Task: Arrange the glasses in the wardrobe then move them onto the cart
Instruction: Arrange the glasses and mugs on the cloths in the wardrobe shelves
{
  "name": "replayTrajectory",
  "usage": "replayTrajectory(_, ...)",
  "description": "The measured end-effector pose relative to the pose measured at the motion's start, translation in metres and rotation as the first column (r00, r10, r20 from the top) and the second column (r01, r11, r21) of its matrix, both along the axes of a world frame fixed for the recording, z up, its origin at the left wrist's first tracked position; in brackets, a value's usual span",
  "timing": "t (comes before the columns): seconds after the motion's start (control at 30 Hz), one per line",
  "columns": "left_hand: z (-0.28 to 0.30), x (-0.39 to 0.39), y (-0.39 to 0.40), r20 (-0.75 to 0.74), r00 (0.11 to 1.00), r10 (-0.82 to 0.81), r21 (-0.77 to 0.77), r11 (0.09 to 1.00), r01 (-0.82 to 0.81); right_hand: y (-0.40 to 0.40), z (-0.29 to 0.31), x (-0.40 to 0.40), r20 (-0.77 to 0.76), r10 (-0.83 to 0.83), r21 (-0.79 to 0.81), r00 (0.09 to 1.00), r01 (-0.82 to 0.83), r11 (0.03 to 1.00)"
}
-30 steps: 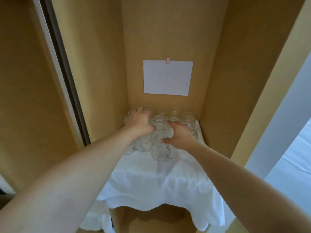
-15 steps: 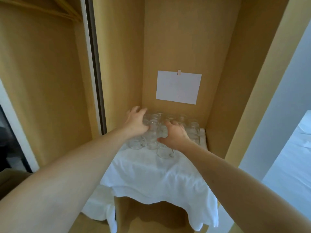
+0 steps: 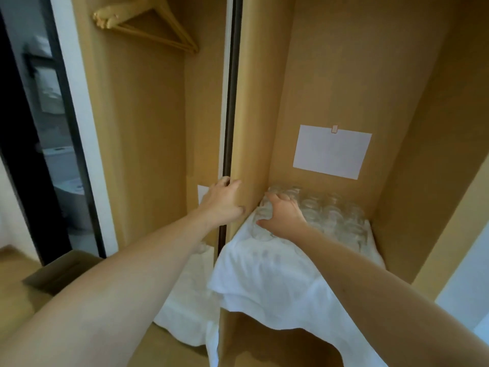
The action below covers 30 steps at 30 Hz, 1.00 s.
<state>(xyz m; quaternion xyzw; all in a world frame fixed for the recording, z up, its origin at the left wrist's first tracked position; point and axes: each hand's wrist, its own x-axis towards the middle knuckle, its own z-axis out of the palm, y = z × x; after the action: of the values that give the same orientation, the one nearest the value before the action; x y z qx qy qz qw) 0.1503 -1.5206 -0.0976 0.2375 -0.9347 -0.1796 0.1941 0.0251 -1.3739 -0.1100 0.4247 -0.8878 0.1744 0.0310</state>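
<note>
We judge this to be the arranging step: the cluster of small clear glass tumblers (image 3: pixel 321 215) stands at the back of the wardrobe shelf, on a rumpled white cloth (image 3: pixel 275 276) that drapes over the shelf's front edge, and no cart is in view. Our right hand (image 3: pixel 284 217) reaches in over the leftmost glasses near the corner, its fingers spread and bent down onto their tops with the thumb out toward the front; whether that grip closes round one glass or only rests on the group we cannot tell, since the glass is clear and the hand covers it. Our left hand (image 3: pixel 225 201) is outside the compartment, laid on the front edge of the light wooden wardrobe partition (image 3: pixel 254 128), fingers hooked lightly round that edge beside the dark sliding-door track, as if to steady us. Both arms are stretched well forward. The next move, as we see it, calls for gathering the left-hand glasses into line with the rest, gently, because they stand touching one another and the loose cloth beneath could let them tip. Wooden hangers (image 3: pixel 148 27) hang in the neighbouring section, and a blank white sheet (image 3: pixel 332 152) is clipped to the back panel.
</note>
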Motion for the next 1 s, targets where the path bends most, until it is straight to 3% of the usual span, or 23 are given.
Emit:
replayTrajectory(0.6, -0.055, 0.17, -0.201, 0.098, 0.99, 0.106, 0.05, 0.993, -0.111, -0.203, -0.057, 0.165, 0.145, 0.029, 0.03, 0.989, -0.034, 0.999)
replayTrajectory(1.0, -0.112, 0.166, -0.277, 0.246, 0.963, 0.111, 0.094, 0.986, -0.137, -0.281, -0.125, 0.164, 0.284, -0.016, 0.128, 0.959, -0.021, 0.992)
